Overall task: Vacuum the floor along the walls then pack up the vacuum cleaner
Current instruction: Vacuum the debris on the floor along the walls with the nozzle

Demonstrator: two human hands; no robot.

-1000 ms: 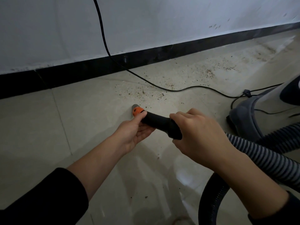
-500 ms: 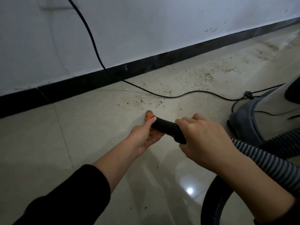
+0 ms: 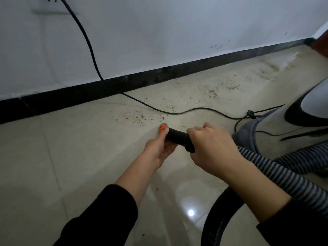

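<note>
Now both hands grip hose nozzle (image 3: pixel 178 137).

White wall (image 3: pixel 177 32) with a socket (image 3: pixel 51 7), black skirting (image 3: pixel 159 75) along its foot, glossy beige floor tiles (image 3: pixel 71 157).

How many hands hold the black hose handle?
2. The left hand grips the hose handle near its orange tip; the right hand grips the rear end, by the striped hose.

Left sleeve (image 3: pixel 99 219): black, long, plain cloth, loose round the arm; the cuff ends partway along the forearm.
Right sleeve (image 3: pixel 300 226): the same black plain cloth, seen only at the near right corner.
Left grip (image 3: pixel 159 148), right grip (image 3: pixel 213 148): bare, as are both wrists.
</note>
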